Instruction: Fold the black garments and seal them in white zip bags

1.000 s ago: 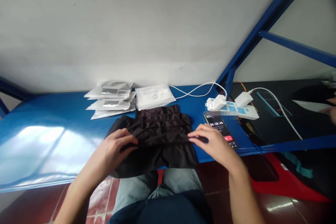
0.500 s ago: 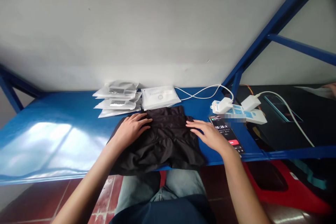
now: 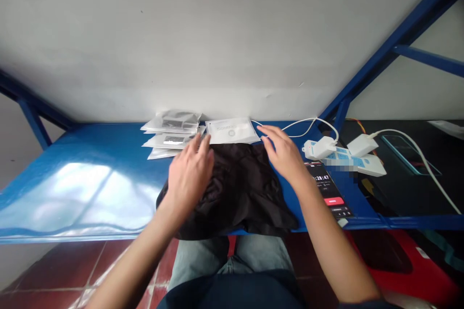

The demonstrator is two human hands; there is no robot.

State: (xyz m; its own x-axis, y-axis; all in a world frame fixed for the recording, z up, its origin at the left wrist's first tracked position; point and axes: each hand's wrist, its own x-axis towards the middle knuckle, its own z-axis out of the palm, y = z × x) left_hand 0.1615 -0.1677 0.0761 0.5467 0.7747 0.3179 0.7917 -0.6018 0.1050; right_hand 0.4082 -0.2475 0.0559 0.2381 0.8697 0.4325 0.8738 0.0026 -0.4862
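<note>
A pair of black shorts [image 3: 242, 193] lies crumpled on the blue tabletop [image 3: 119, 142] in front of me, its lower edge close to the table's front. My left hand [image 3: 192, 169] is over the upper left of the shorts, fingers stretched out; whether it touches the cloth I cannot tell. At the upper right corner of the shorts is my right hand [image 3: 284, 152], thumb and fingers apart, holding nothing. Behind the shorts lies a flat white zip bag [image 3: 232, 130]. Several frosted bags [image 3: 174, 123] with dark contents are stacked to its left.
To the right, a phone [image 3: 328, 188] showing a timer lies beside a white power strip [image 3: 366, 163] with chargers and white cables. Another phone [image 3: 409, 154] rests on a black surface. Blue frame bars [image 3: 384, 53] slant up at both sides, with a pale wall behind.
Both hands have come off the waistband of the shorts and risen toward the far side. The raised waistband band now looks flattened out. The view has shifted slightly left.
</note>
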